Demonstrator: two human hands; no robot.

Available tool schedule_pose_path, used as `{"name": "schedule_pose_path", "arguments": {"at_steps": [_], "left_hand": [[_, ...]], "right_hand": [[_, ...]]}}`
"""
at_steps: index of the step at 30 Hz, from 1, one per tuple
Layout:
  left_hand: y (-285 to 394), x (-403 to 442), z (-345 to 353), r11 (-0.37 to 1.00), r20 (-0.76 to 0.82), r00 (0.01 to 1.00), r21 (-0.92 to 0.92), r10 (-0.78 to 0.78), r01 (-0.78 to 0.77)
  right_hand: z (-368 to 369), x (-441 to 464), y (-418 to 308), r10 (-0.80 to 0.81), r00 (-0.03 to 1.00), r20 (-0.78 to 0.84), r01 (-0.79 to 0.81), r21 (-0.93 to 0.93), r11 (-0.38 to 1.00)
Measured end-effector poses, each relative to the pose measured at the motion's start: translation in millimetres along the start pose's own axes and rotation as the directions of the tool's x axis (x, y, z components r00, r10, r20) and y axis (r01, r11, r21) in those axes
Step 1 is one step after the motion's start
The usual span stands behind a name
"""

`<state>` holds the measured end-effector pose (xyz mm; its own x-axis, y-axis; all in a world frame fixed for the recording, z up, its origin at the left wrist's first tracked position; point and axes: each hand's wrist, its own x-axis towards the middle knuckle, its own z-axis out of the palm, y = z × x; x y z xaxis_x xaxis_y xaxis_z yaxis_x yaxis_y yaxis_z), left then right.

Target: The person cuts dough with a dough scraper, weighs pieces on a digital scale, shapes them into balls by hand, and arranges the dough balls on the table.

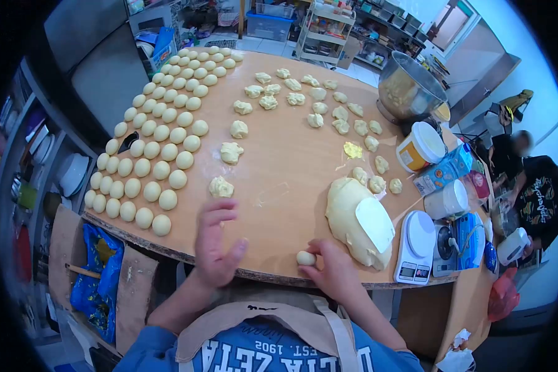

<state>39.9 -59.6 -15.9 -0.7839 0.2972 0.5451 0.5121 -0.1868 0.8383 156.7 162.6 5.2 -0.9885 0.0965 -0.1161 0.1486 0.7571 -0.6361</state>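
Observation:
My left hand is raised over the table's front edge, fingers apart and holding nothing. To the right, my right hand has its thumb and fingers around a small smooth dough ball on the wooden table. Just beyond my left hand lies a rough dough piece, with another farther back. A large dough mass sits right of my right hand, a white scraper resting on it. Rows of round dough balls cover the table's left side.
A kitchen scale stands at the right front. Behind it are a white tub, a white bucket and a large metal bowl. More rough dough pieces lie toward the back. Two people are at the far right.

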Motion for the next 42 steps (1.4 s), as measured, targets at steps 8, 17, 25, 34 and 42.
{"name": "schedule_pose_path", "arguments": {"at_steps": [8, 17, 25, 34, 42], "left_hand": [[30.1, -4.5, 54.3, -0.234, 0.796, 0.518, -0.593, -0.313, 0.770], [25.0, -13.5, 59.8, 0.031, 0.659, 0.617, -0.672, -0.429, 0.740], [31.3, -5.5, 59.8, 0.230, 0.616, 0.571, -0.545, -0.542, 0.806], [33.4, -1.5, 61.3, 0.286, 0.555, 0.636, -0.590, -0.536, 0.755], [26.8, 4.1, 47.9, 0.214, 0.480, 0.658, -0.690, -0.580, 0.692]], "right_hand": [[-25.1, 0.3, -31.7, -0.593, 0.618, -0.517, 0.700, 0.019, 0.714], [-46.2, -17.9, -29.1, -0.596, 0.593, -0.542, 0.586, -0.217, 0.781], [-54.2, -6.4, -29.5, -0.625, 0.681, -0.382, 0.550, -0.296, 0.781], [-45.9, 3.9, -25.5, -0.586, 0.651, -0.483, 0.563, -0.211, 0.799], [-44.3, 16.1, -32.9, -0.638, 0.582, -0.504, 0.580, -0.292, 0.760]]}}
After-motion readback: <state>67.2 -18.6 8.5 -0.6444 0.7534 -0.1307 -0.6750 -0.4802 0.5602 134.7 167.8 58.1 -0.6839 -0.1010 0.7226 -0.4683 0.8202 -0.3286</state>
